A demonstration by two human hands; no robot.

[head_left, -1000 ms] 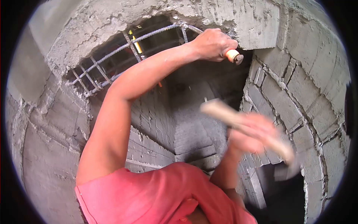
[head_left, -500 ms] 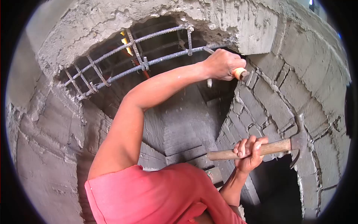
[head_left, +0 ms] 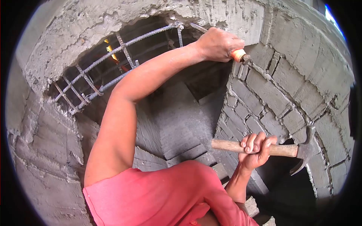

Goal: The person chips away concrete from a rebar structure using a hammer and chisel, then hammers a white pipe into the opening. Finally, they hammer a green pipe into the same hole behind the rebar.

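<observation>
My left hand (head_left: 218,44) is closed around a chisel with an orange handle (head_left: 237,55). The chisel's metal shank (head_left: 198,27) points up and left at the broken concrete edge (head_left: 222,20); whether its tip touches cannot be told. Below and to the right, my right hand (head_left: 258,150) grips a claw hammer by its wooden handle (head_left: 225,145). The steel hammer head (head_left: 308,147) is at the right, apart from the chisel, its claw curving downward. Crossed rebar (head_left: 124,49) spans the opening left of my left hand.
Rough block walls (head_left: 260,90) with mortar ridges stand to the right. Below lies a grey sloping surface (head_left: 181,116) with stepped blocks (head_left: 184,153). A dark gap (head_left: 288,188) lies under the hammer. Something yellow (head_left: 110,49) shows behind the rebar.
My left hand has carried the chisel up and left, its shank now against or near the concrete edge, above the rebar. The hammer has shifted slightly right and down. The view has shifted.
</observation>
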